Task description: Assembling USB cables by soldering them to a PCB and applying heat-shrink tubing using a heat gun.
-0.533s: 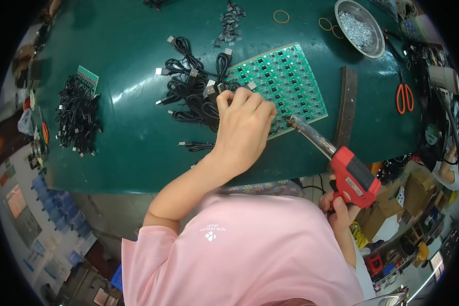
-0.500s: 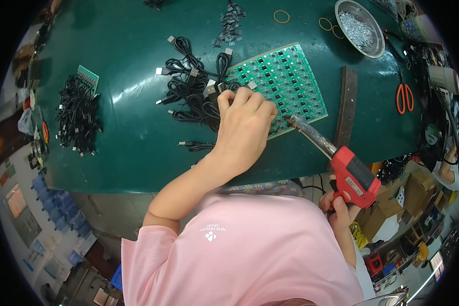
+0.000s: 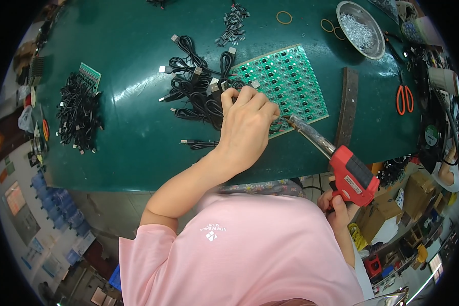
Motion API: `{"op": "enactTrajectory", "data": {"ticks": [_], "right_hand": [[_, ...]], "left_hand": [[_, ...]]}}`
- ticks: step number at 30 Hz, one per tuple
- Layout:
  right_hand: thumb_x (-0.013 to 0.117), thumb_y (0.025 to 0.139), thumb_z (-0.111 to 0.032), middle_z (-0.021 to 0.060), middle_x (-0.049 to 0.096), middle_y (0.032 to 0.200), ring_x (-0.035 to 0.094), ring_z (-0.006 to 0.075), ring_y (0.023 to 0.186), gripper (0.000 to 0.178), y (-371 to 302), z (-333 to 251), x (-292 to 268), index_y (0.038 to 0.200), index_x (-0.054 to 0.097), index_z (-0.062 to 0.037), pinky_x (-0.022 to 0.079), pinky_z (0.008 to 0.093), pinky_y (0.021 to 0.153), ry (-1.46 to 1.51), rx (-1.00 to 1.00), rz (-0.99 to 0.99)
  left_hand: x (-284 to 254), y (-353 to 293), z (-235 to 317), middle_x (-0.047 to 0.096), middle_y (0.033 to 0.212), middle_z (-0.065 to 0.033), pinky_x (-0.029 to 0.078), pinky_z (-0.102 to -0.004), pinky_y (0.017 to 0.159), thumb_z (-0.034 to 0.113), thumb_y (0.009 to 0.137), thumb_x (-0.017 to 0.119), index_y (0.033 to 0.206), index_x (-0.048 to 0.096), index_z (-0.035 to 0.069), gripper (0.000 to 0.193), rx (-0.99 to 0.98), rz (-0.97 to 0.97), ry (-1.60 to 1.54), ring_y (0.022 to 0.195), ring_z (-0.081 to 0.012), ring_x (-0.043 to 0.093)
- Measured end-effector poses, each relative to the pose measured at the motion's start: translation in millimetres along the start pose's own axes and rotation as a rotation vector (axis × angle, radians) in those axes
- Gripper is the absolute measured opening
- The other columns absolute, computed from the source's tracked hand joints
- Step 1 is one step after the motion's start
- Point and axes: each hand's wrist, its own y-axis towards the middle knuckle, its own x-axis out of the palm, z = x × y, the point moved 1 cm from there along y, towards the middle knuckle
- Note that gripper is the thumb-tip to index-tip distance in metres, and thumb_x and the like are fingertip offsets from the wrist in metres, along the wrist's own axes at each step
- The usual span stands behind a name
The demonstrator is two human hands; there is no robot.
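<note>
My left hand (image 3: 248, 125) is closed in a pinch over the near left edge of a green circuit board panel (image 3: 296, 76). A black USB cable seems to be in its fingers, though they hide most of it; thin reddish wire shows by the fingertips. Several black USB cables (image 3: 196, 94) with metal plugs spread left of the panel. My right hand (image 3: 340, 210) is wrapped round the handle of a red and black soldering gun (image 3: 354, 176). Its tip meets the panel's near part, close beside my left fingertips.
A dark flat bar (image 3: 348, 102) lies right of the panel, with orange-handled scissors (image 3: 404, 99) beyond it. At the far right stands a metal bowl (image 3: 376, 48) of small silvery parts. Bundled cables (image 3: 79, 115) lie left; small black connectors (image 3: 233, 25) and rubber bands (image 3: 284, 18) sit at the back.
Hardly anything differs. The view has shifted slightly, and both hands keep their places at the panel, the soldering gun's tip still by the left fingertips.
</note>
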Motion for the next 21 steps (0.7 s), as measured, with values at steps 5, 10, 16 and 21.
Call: {"op": "enactTrajectory", "data": {"ticks": [5, 10, 16, 21], "right_hand": [[0.063, 0.087, -0.021, 0.0065, 0.052, 0.060, 0.047, 0.0140, 0.048, 0.045, -0.2, -0.4, 2.3, 0.118, 0.047, 0.0062, 0.040, 0.0286, 0.048, 0.096, 0.049, 0.043], [0.062, 0.087, -0.019, 0.0069, 0.052, 0.062, 0.048, 0.0139, 0.050, 0.043, -1.8, 4.7, 1.2, 0.118, 0.046, 0.0058, 0.041, 0.0289, 0.048, 0.115, 0.038, 0.072], [0.060, 0.089, -0.028, 0.0070, 0.046, 0.056, 0.041, 0.0145, 0.044, 0.044, -0.2, -1.2, 3.7, 0.115, 0.044, 0.0028, 0.036, 0.0300, 0.042, -0.037, 0.021, 0.083], [0.057, 0.091, -0.026, 0.0074, 0.047, 0.058, 0.041, 0.0147, 0.044, 0.054, -1.4, -4.7, 0.3, 0.127, 0.040, 0.0095, 0.038, 0.0311, 0.044, -0.013, -0.104, 0.071]], "left_hand": [[-0.8, 0.1, 0.1, 0.059, 0.079, -0.0018, 0.030, -0.0405, 0.084, 0.003, 0.078, 0.066, 0.079, 0.065, 0.008, 0.005, -0.007, -0.010, 0.002, 0.087, -0.0223, 0.051], [-0.8, 0.3, 0.8, 0.059, 0.079, -0.0019, 0.030, -0.0405, 0.084, 0.002, 0.077, 0.067, 0.080, 0.066, 0.008, 0.006, -0.007, -0.011, 0.000, 0.087, -0.0225, 0.051], [-0.9, -0.4, 1.7, 0.059, 0.079, -0.0023, 0.030, -0.0409, 0.085, 0.002, 0.077, 0.067, 0.080, 0.066, 0.007, 0.006, -0.010, -0.019, 0.009, 0.087, -0.0229, 0.052], [-1.2, -0.1, 1.7, 0.059, 0.080, -0.0024, 0.031, -0.0414, 0.085, 0.001, 0.076, 0.067, 0.080, 0.066, 0.007, 0.007, -0.003, -0.014, 0.011, 0.088, -0.0231, 0.052]]}}
